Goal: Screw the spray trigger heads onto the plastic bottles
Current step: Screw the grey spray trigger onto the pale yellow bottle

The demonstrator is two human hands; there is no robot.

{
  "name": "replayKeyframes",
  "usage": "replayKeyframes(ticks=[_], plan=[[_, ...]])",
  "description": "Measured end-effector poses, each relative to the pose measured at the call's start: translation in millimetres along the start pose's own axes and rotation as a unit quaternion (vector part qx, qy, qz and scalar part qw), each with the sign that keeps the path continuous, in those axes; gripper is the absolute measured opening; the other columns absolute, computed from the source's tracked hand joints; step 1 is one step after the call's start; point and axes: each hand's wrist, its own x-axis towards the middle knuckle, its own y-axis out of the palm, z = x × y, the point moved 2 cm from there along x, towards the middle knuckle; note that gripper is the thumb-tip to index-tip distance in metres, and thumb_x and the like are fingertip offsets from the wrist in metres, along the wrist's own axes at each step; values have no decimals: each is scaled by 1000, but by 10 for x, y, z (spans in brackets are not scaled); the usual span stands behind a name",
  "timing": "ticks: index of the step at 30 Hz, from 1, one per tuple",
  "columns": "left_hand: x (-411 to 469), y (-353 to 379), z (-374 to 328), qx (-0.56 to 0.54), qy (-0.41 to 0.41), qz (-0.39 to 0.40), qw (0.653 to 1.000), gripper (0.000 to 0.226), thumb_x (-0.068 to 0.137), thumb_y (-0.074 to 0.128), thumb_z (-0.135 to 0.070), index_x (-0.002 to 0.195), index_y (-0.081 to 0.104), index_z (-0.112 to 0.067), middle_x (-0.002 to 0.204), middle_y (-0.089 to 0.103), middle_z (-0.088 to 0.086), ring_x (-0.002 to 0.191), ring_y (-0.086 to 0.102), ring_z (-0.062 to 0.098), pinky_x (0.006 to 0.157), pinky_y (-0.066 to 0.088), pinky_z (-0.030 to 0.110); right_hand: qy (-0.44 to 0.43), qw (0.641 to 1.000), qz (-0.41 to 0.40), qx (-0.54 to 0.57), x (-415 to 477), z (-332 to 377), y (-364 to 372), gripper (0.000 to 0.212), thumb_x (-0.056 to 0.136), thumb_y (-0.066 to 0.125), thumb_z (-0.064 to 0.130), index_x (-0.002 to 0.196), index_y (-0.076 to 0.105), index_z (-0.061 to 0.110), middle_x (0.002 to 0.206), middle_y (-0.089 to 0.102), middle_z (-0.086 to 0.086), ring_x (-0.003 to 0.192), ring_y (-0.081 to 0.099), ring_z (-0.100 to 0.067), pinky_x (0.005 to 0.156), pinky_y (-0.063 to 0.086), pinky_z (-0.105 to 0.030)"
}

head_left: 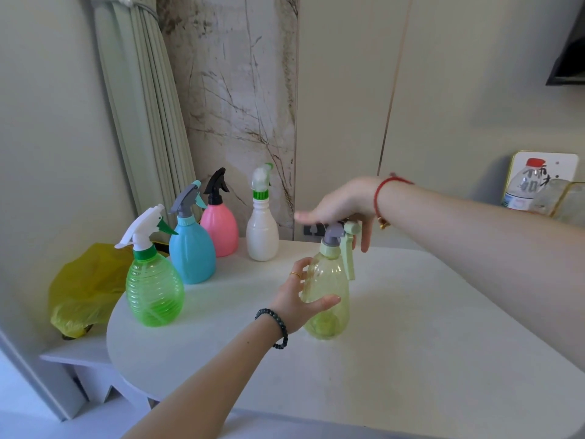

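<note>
A pale yellow-green clear bottle point(330, 293) stands upright near the middle of the white table point(411, 343). My left hand point(300, 299) wraps its body from the left. A grey and pale green trigger head point(340, 237) sits on its neck, with the lever hanging down on the right. My right hand point(342, 207) rests on top of that head, fingers spread over it. To the left stand a green bottle point(155, 293), a blue bottle point(191, 251), a pink bottle point(220, 229) and a white bottle point(262, 234), each with a trigger head on.
A yellow plastic bag point(85, 286) lies on a lower white shelf at the left. A tied curtain point(148, 115) hangs behind the bottles. At the far right a water bottle point(522, 188) stands by the wall. The table's near edge curves round at the lower left.
</note>
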Motion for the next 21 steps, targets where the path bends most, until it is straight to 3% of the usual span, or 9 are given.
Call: replayKeyframes(ticks=[1, 3, 5, 8, 12, 15, 17, 19, 21], plan=[[-1, -1, -1, -2, 1, 1, 1000, 78, 67, 74, -35, 127, 25, -33, 134, 40, 2, 122, 43, 18, 99, 41, 34, -29, 995, -15, 93, -15, -94, -57, 58, 92, 33, 51, 129, 42, 8, 137, 42, -17, 101, 55, -32, 79, 53, -45], [0, 1, -1, -8, 1, 7, 1000, 76, 68, 73, -35, 126, 25, -34, 131, 40, 0, 117, 43, 16, 92, 41, 28, -109, 958, -91, 251, -32, -327, -123, 38, 97, 37, 23, 132, 41, 11, 137, 46, -15, 107, 52, -27, 87, 48, -41], [0, 6, 5, -13, 0, 11, 1000, 73, 68, 73, -35, 122, 24, -38, 128, 40, -4, 114, 43, 13, 88, 40, 25, -176, 921, -144, 317, -7, -582, -18, 39, 91, 45, 1, 129, 44, 11, 134, 50, -11, 111, 52, -21, 88, 48, -29], [12, 5, 11, -22, 0, 9, 1000, 73, 68, 73, -34, 121, 24, -40, 129, 40, -3, 117, 43, 14, 91, 40, 26, -252, 889, -107, 368, 55, -713, 402, 46, 82, 57, -7, 125, 49, 9, 121, 59, -6, 104, 59, -13, 81, 51, -17], [17, 2, -1, -11, -5, 11, 1000, 76, 67, 73, -36, 125, 24, -37, 132, 40, -2, 116, 44, 13, 88, 39, 23, -294, 819, -166, 464, 125, -605, 713, 28, 80, 64, 3, 101, 63, 21, 101, 67, 2, 90, 64, -1, 76, 50, -10], [-6, -65, -27, 38, -10, 36, 999, 79, 70, 70, -37, 132, 22, -31, 136, 38, -6, 127, 36, 10, 94, 32, 24, -294, 805, -219, 467, 154, -559, 777, 21, 79, 66, 7, 90, 64, 24, 99, 67, 1, 92, 63, -8, 83, 48, -15], [-43, -189, -182, 77, 19, 17, 997, 75, 74, 65, -38, 135, 24, -28, 140, 35, -8, 129, 31, 6, 99, 28, 25, -303, 798, -240, 463, 173, -546, 791, 19, 78, 67, 5, 87, 64, 21, 94, 67, 0, 85, 63, -6, 77, 49, -11], [-96, -333, -523, 36, 60, -50, 996, 72, 75, 52, -51, 137, 26, -25, 141, 35, -6, 125, 33, 4, 103, 29, 26, -305, 792, -265, 459, 178, -527, 800, 18, 76, 69, 4, 87, 64, 17, 89, 66, -1, 80, 62, -7, 67, 47, -5], [-106, -413, -937, 8, 77, -74, 994, 82, 65, 36, -69, 135, 31, -27, 131, 42, -11, 121, 39, 4, 102, 34, 28, -299, 790, -292, 448, 201, -512, 816, 17, 74, 71, 6, 88, 62, 12, 86, 64, -3, 79, 62, -15, 65, 48, -7]])
